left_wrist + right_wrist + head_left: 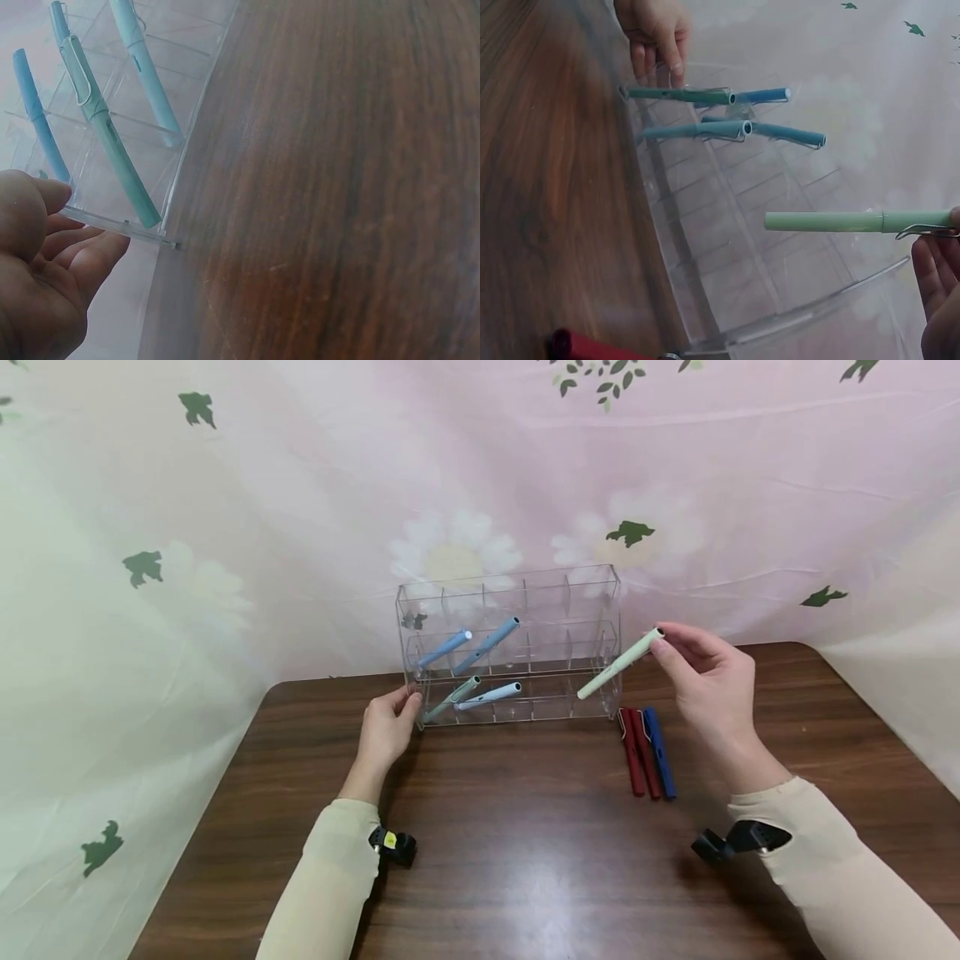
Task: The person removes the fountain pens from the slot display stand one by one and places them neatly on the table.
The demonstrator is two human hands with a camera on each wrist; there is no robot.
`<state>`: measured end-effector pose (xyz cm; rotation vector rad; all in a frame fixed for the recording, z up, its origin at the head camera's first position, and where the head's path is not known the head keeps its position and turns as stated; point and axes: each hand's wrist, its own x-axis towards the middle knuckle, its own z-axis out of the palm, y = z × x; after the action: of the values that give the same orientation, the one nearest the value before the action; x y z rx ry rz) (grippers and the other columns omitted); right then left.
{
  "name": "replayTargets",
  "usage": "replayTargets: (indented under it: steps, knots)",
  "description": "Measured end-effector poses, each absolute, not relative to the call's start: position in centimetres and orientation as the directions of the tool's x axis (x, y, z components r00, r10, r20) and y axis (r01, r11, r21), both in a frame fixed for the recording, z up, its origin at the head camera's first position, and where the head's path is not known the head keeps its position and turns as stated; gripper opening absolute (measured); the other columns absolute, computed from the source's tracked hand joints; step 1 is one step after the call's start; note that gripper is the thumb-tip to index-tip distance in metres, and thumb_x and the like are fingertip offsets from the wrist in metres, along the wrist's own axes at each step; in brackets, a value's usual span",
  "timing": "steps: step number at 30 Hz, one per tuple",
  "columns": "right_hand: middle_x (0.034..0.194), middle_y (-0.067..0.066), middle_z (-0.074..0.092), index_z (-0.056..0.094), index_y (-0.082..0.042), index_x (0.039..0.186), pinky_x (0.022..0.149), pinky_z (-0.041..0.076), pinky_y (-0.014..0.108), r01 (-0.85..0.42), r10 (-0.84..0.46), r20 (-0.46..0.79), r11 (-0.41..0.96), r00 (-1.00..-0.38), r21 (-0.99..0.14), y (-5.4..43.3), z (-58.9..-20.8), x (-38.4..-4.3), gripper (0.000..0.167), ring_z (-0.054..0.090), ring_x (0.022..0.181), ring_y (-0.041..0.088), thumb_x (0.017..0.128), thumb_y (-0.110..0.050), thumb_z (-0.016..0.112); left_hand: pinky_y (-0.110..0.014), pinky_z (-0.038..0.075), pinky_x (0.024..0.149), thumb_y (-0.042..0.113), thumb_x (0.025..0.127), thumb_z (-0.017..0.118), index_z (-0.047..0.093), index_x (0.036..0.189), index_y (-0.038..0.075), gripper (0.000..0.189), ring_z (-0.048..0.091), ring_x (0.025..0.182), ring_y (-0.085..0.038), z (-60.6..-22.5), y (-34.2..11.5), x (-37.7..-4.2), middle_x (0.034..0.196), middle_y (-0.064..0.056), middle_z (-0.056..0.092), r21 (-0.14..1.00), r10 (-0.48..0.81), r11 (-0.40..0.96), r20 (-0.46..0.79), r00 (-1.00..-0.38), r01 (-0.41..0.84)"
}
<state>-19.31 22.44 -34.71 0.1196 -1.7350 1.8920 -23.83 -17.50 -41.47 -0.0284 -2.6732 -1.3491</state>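
Right hand (711,687): grip pinching cap end of pale green pen (617,667)
Pen position: tilted, at rack's right end; contact unclear
Left hand (388,727): grip pinching left wall of clear rack (555,708)
Rack load: four slanted pens (491,695), left side
Tabletop (480,835): two red pens (647,756), one dark blue pen (660,753)

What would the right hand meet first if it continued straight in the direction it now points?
Probably the clear organizer: the pale green pen held in the right hand slants toward its right end, so the pen would likely touch first. Exact depth is unclear.
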Motion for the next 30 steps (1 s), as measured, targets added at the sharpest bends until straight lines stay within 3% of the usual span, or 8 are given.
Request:
replayTargets:
  steps: [3, 13, 17, 25, 30]
  knots:
    - [0.099, -0.006, 0.084, 0.077, 0.009, 0.119, 0.083, 0.06, 0.013, -0.445, 0.345, 0.419, 0.003, -0.84, -0.895, 23.0, -35.0, -19.0, 0.024, 0.077, 0.09, 0.003, 0.095, 0.006, 0.076, -0.052, 0.059, 0.102, 0.021, 0.112, 0.059, 0.067, 0.144, -0.002, 0.039, 0.07, 0.115, -0.031, -41.4, -17.4, -23.9, 0.134, -0.022, 0.074, 0.798, -0.049, 0.597, 0.142, -0.989, 0.085]
    - [0.1, -0.005, 0.084, 0.078, 0.008, 0.121, 0.084, 0.058, 0.012, -0.375, 0.369, 0.342, -0.02, -0.864, -0.927, 24.3, -35.9, -18.1, 0.029, 0.074, 0.093, 0.006, 0.095, -0.003, 0.082, -0.055, 0.056, 0.111, 0.021, 0.113, 0.058, 0.064, 0.147, -0.002, 0.042, 0.067, 0.133, -0.037, -41.2, -17.5, -23.7, 0.141, -0.024, 0.07, 0.804, -0.05, 0.591, 0.119, -0.992, 0.066]
    - [0.099, -0.007, 0.083, 0.078, 0.006, 0.122, 0.082, 0.056, 0.013, -0.339, 0.386, 0.315, 0.007, -0.867, -0.941, 24.8, -36.5, -17.8, 0.032, 0.073, 0.092, 0.005, 0.094, -0.008, 0.084, -0.055, 0.055, 0.111, 0.021, 0.113, 0.057, 0.064, 0.147, -0.002, 0.042, 0.067, 0.134, -0.037, -41.3, -17.5, -23.6, 0.141, -0.024, 0.07, 0.803, -0.048, 0.592, 0.111, -0.993, 0.061]
    - [0.097, -0.003, 0.083, 0.076, 0.011, 0.123, 0.078, 0.062, 0.015, -0.38, 0.375, 0.342, -0.031, -0.862, -0.924, 25.7, -37.4, -17.9, 0.03, 0.075, 0.08, 0.008, 0.095, -0.001, 0.08, -0.056, 0.056, 0.11, 0.021, 0.114, 0.057, 0.065, 0.146, -0.002, 0.041, 0.069, 0.129, -0.036, -41.5, -17.5, -23.7, 0.138, -0.024, 0.072, 0.797, -0.049, 0.601, 0.121, -0.991, 0.068]
    - [0.099, -0.005, 0.083, 0.075, 0.009, 0.126, 0.079, 0.062, 0.014, -0.369, 0.364, 0.337, -0.018, -0.868, -0.929, 26.4, -37.8, -17.6, 0.031, 0.076, 0.082, 0.005, 0.097, -0.002, 0.079, -0.055, 0.057, 0.109, 0.02, 0.113, 0.057, 0.065, 0.145, -0.002, 0.04, 0.069, 0.124, -0.035, -41.5, -17.3, -23.8, 0.137, -0.024, 0.073, 0.794, -0.049, 0.604, 0.128, -0.991, 0.072]
